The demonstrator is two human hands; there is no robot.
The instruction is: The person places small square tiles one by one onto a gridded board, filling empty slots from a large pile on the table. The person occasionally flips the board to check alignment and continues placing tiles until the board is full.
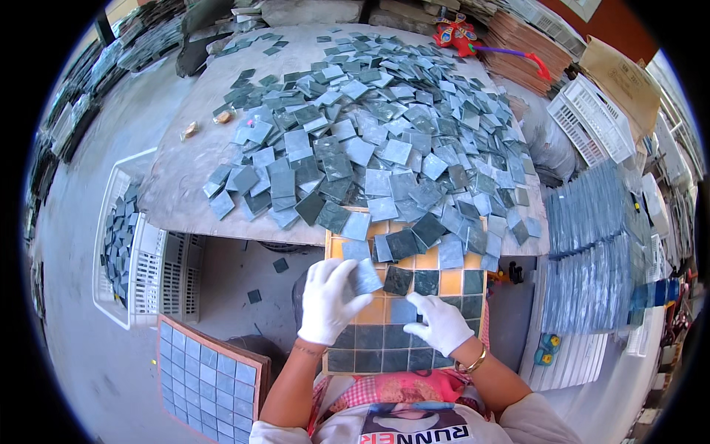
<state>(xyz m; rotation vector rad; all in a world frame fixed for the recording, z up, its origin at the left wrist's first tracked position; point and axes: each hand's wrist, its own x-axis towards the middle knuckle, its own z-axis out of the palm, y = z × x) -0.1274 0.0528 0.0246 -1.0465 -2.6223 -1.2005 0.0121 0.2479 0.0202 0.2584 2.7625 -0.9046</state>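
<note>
My left hand (325, 300), in a white glove, pinches a square blue-grey stone tile (364, 277) between thumb and fingertips. It hangs over the left side of an orange grid board (370, 311), whose near rows are filled with dark grey-green tiles (368, 360). My gloved right hand (442, 325) rests over the board's right half. Its thumb and index finger are apart beside a lighter tile (403, 311) in the grid. A dark tile (398, 280) lies askew ahead of that hand, and more loose tiles overlap the board's far end.
A big heap of loose tiles (399, 152) covers the table (185, 170). White crates (140, 244) stand on the left, one holding tiles. A tile-filled board (211, 377) leans low on the left. Wrapped tile stacks (592, 244) rise on the right. A red toy (455, 35) lies at the back.
</note>
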